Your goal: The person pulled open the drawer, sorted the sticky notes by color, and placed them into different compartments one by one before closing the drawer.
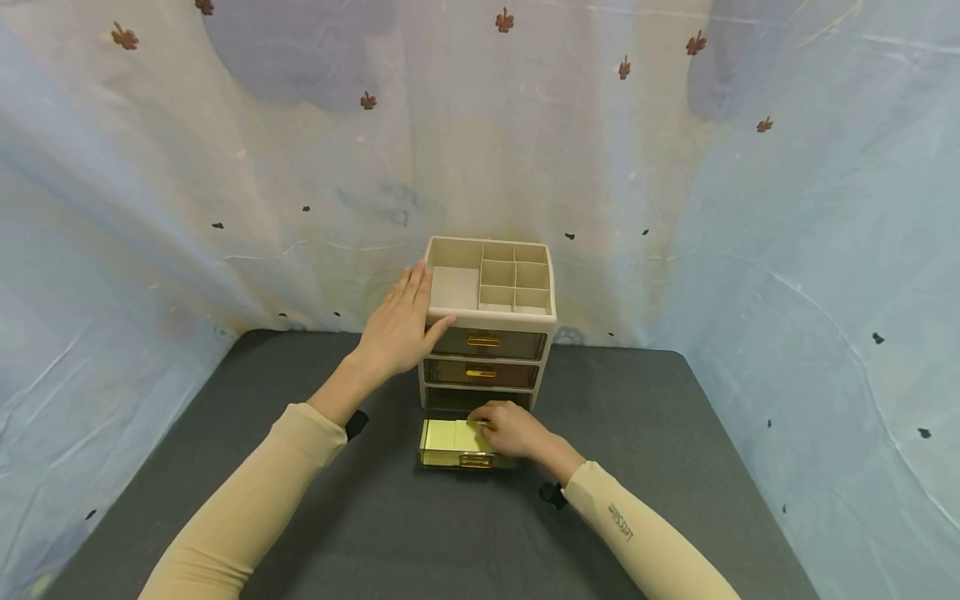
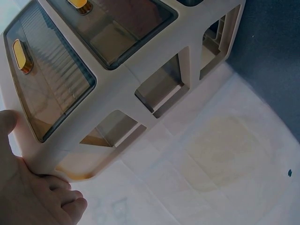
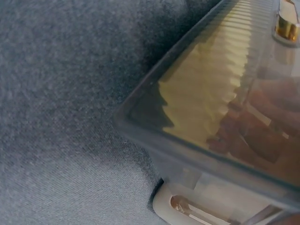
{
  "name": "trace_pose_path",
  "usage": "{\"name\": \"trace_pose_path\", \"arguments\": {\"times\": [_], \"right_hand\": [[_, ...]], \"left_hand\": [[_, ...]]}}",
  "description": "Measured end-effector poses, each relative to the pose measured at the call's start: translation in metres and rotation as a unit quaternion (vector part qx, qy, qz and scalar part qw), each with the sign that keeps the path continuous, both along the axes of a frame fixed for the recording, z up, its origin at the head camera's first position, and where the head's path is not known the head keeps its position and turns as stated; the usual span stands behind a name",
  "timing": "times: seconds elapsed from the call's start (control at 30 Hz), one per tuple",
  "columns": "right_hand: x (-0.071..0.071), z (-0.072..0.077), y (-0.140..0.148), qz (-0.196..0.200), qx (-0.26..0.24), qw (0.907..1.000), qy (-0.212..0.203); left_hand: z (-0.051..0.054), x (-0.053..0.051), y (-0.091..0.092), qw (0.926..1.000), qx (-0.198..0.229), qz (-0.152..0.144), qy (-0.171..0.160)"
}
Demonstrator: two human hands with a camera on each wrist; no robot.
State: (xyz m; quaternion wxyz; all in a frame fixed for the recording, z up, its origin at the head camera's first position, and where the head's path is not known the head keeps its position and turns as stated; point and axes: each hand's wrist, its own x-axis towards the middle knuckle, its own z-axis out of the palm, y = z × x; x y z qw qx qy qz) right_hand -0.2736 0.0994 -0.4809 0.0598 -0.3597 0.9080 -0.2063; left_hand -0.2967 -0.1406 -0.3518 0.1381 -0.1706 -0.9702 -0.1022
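Note:
A cream desktop drawer unit [image 1: 491, 318] stands upright at the back of the dark table. My left hand [image 1: 397, 325] rests against its upper left side, fingers straight and thumb over the front top edge. In front of the unit lies a clear drawer [image 1: 438, 459] with a gold handle, pulled out of the bottom slot. Yellow sticky notes [image 1: 441, 434] lie inside it in two pads side by side. My right hand [image 1: 512, 429] reaches into the drawer's right side, its curled fingers at the right-hand pad. Through the drawer's translucent front [image 3: 201, 93], the right wrist view shows those fingers beside the yellow paper.
Two brown translucent drawers [image 1: 517, 344] with gold handles sit closed in the unit, above the vacant bottom slot [image 1: 480, 400]. Its top tray [image 1: 456, 287] has several compartments. Patterned cloth [image 1: 637, 192] hangs behind and beside the dark table [image 1: 420, 533].

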Motion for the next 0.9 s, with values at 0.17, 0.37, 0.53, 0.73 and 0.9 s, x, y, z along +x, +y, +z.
{"name": "trace_pose_path", "arguments": {"times": [0.17,0.37,0.53,0.73,0.9], "right_hand": [[0.000,0.003,0.000,-0.004,0.005,1.0000,-0.003],[0.002,0.004,0.001,-0.004,0.003,1.0000,-0.001],[0.005,0.005,0.003,-0.006,-0.014,0.9999,0.007],[0.014,0.006,0.006,-0.019,-0.062,0.9979,0.010],[0.024,0.006,0.008,-0.036,-0.116,0.9925,0.011]], "left_hand": [[0.001,0.000,0.001,1.0000,0.000,-0.002,0.001],[0.002,0.000,0.002,1.0000,0.002,-0.002,0.001],[0.001,0.000,0.002,1.0000,0.004,-0.002,0.002],[0.000,-0.001,0.000,0.9999,0.006,-0.004,0.007],[-0.001,-0.001,0.000,0.9999,0.004,-0.002,0.012]]}}
